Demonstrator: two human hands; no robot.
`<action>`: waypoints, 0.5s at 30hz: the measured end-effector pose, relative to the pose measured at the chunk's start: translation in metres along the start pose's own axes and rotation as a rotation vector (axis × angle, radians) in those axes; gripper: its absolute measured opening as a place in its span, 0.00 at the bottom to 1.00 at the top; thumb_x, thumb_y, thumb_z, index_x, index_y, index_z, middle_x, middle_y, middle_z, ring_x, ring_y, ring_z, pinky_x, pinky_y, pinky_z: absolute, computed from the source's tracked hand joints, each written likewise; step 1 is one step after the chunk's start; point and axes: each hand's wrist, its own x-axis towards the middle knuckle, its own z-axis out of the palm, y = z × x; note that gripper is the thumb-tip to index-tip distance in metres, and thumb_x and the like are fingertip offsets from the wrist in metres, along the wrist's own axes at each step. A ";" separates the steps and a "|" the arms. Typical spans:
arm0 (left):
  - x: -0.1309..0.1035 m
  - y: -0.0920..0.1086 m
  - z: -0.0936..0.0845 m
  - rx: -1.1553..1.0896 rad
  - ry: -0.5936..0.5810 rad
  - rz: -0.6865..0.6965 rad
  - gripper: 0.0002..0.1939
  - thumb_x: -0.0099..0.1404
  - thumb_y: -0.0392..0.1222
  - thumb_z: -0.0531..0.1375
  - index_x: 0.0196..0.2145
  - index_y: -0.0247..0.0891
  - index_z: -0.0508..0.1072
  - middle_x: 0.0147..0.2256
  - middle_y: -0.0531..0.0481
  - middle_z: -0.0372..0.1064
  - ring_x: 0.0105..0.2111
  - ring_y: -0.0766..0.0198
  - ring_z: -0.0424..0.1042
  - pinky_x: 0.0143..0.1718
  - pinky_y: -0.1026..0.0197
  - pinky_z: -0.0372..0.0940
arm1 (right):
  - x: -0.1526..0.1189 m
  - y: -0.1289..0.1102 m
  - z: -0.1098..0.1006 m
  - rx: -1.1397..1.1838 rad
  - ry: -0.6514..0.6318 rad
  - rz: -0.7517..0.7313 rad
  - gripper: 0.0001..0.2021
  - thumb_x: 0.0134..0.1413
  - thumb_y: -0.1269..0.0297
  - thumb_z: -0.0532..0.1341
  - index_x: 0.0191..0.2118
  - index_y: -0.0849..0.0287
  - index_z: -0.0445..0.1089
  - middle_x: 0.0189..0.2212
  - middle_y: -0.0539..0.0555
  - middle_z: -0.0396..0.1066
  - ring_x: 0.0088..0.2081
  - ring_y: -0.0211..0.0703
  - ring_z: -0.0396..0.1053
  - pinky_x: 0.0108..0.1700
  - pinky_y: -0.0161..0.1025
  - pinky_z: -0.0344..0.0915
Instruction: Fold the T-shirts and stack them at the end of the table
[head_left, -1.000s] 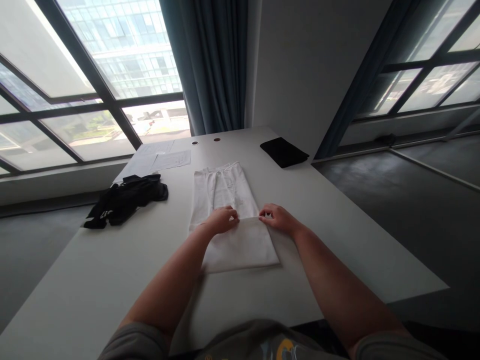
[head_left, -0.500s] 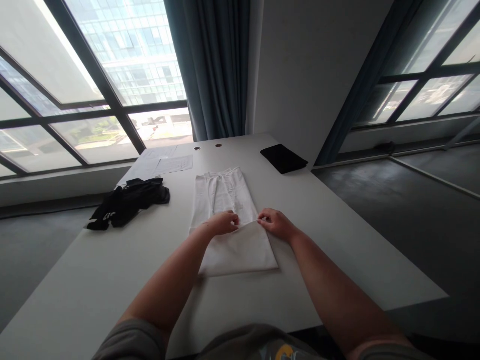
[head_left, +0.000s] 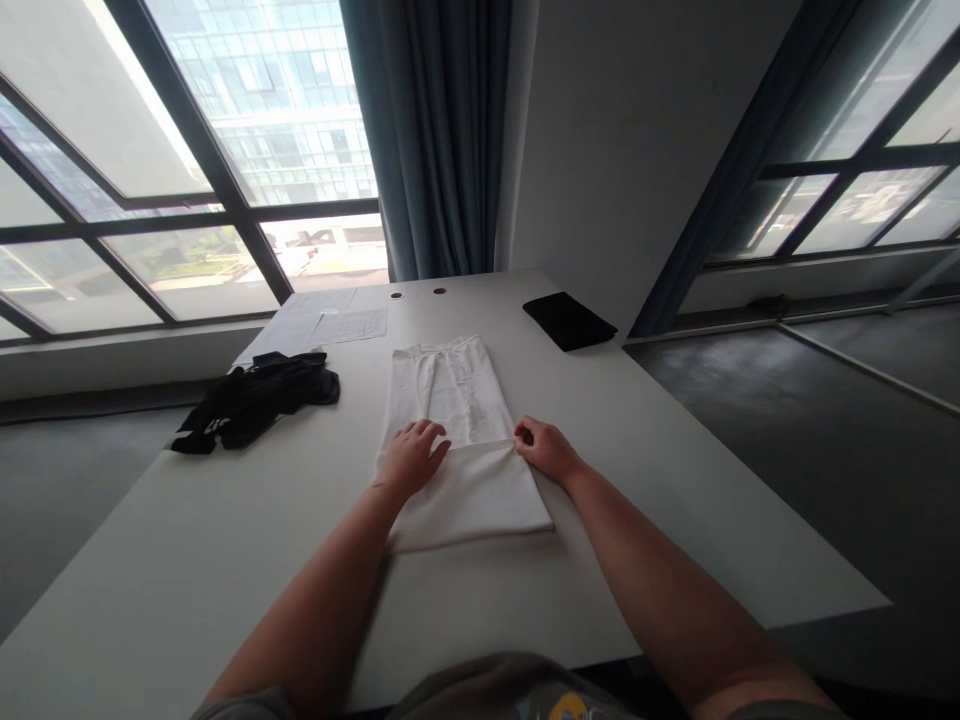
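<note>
A white shirt (head_left: 487, 490), folded into a narrow strip, lies flat with its lower part turned up over the rest. The turned-up edge crosses the middle of the strip. On the left part of that fold rests my left hand (head_left: 411, 458), palm down, fingers loosely apart and gripping nothing. My right hand (head_left: 546, 448) pinches the right end of the folded edge between thumb and fingers. Slight wrinkles show on the upper part of the shirt.
A crumpled black garment (head_left: 262, 395) with white lettering lies on the left of the white table (head_left: 675, 500). A folded black cloth (head_left: 570, 320) sits at the back right. Printed papers (head_left: 349, 326) lie at the back left, near two round holes.
My left hand has moved left along the fold, and its fingers have opened and flattened out. The right hand stays at the right end of the edge.
</note>
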 end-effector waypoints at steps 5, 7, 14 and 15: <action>-0.048 -0.043 0.000 0.089 0.045 -0.067 0.13 0.74 0.47 0.55 0.50 0.46 0.75 0.54 0.46 0.73 0.54 0.52 0.70 0.57 0.49 0.61 | 0.001 0.002 0.005 -0.104 -0.015 0.014 0.05 0.53 0.70 0.59 0.36 0.57 0.72 0.27 0.49 0.72 0.30 0.40 0.69 0.36 0.35 0.62; -0.057 -0.062 0.002 0.090 0.023 -0.150 0.14 0.74 0.46 0.54 0.51 0.46 0.75 0.53 0.45 0.73 0.53 0.52 0.71 0.55 0.51 0.63 | 0.003 -0.001 0.006 -0.196 -0.034 0.009 0.06 0.53 0.72 0.58 0.35 0.57 0.73 0.29 0.50 0.73 0.32 0.42 0.69 0.39 0.36 0.63; -0.053 -0.080 -0.003 0.031 0.072 -0.285 0.14 0.73 0.42 0.53 0.48 0.41 0.77 0.47 0.44 0.75 0.46 0.56 0.76 0.53 0.57 0.66 | -0.012 -0.052 0.027 -0.429 0.113 -0.092 0.16 0.59 0.74 0.57 0.50 0.60 0.76 0.50 0.65 0.73 0.53 0.56 0.66 0.60 0.49 0.61; -0.054 -0.072 -0.005 0.054 0.095 -0.286 0.14 0.73 0.41 0.53 0.49 0.41 0.77 0.49 0.43 0.75 0.47 0.55 0.75 0.53 0.56 0.66 | -0.019 -0.061 0.035 -0.407 0.088 -0.123 0.17 0.61 0.72 0.57 0.53 0.59 0.75 0.53 0.64 0.72 0.56 0.56 0.65 0.62 0.50 0.59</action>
